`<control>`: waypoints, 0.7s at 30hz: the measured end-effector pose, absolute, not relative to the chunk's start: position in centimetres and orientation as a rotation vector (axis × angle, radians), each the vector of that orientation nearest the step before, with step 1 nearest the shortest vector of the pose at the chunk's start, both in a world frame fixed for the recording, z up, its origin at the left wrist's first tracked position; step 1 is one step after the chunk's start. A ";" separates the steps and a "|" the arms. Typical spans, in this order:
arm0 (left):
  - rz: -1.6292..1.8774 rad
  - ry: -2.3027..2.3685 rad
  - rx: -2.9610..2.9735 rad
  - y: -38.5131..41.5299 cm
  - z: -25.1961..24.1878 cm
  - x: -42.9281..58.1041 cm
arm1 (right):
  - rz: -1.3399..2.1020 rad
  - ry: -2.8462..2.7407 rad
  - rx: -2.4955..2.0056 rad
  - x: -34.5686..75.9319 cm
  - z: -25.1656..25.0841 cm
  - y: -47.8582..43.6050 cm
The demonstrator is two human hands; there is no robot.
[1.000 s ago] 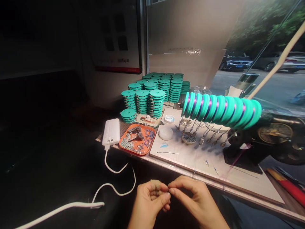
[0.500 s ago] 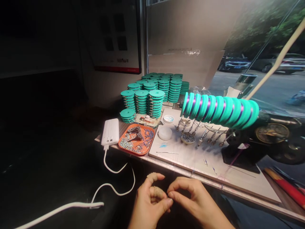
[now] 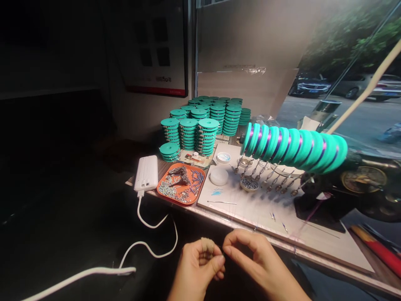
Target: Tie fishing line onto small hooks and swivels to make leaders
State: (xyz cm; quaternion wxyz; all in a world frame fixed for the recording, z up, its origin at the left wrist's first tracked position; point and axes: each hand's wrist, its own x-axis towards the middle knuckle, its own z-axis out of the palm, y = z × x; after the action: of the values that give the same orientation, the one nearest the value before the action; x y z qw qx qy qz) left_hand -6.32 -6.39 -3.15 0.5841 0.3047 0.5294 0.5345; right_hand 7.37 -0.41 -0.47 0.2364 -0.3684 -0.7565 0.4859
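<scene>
Just in front of the table edge, my left hand (image 3: 202, 265) is closed in a pinch, with tape wrapped around its index finger. Close beside it, my right hand (image 3: 252, 255) has thumb and index finger pressed together. Their fingertips almost meet; whatever is pinched there is too small and dark to make out. Beyond them lies a pale board (image 3: 241, 213) with a thin metal rod (image 3: 222, 202) and a few small blue-tipped pieces (image 3: 284, 227). Above the board, a row of teal spools (image 3: 294, 146) with purple line sits on a machine shaft, metal fittings (image 3: 256, 171) hanging below.
An orange tray (image 3: 163, 198) holds small tubes and metal parts. Beside it are a white power bank (image 3: 145, 173) with a cable, a bowl of grey beads (image 3: 249, 184) and a round white lid (image 3: 219, 177). Stacked teal spools (image 3: 208, 125) stand behind; a dark machine (image 3: 363, 175) is at right.
My left index finger, raised before, has curled down into a pinch near the thumb. My right hand stays pinched close by. The whole view has shifted slightly.
</scene>
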 end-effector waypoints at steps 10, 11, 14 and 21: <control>1.194 1.183 0.798 -5.9 -3.0 -7.0 | 1.218 -2.140 -1.001 7.1 -0.2 0.5; 1.191 1.184 0.801 -5.8 -2.9 -7.1 | 1.179 -2.152 -0.998 7.1 -0.1 0.7; 1.190 1.183 0.783 -5.7 -2.8 -7.3 | 1.040 -2.170 -0.995 7.4 0.2 1.5; 1.303 1.219 0.678 -5.6 -3.4 -6.9 | 0.947 -2.154 -1.013 7.9 0.0 2.2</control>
State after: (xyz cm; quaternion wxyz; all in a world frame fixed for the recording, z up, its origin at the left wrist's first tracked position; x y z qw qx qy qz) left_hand -6.92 -5.61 -3.44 0.5782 0.2899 0.5209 0.5571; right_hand 7.87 2.17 -0.03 0.2859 -0.3788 -0.8058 0.3543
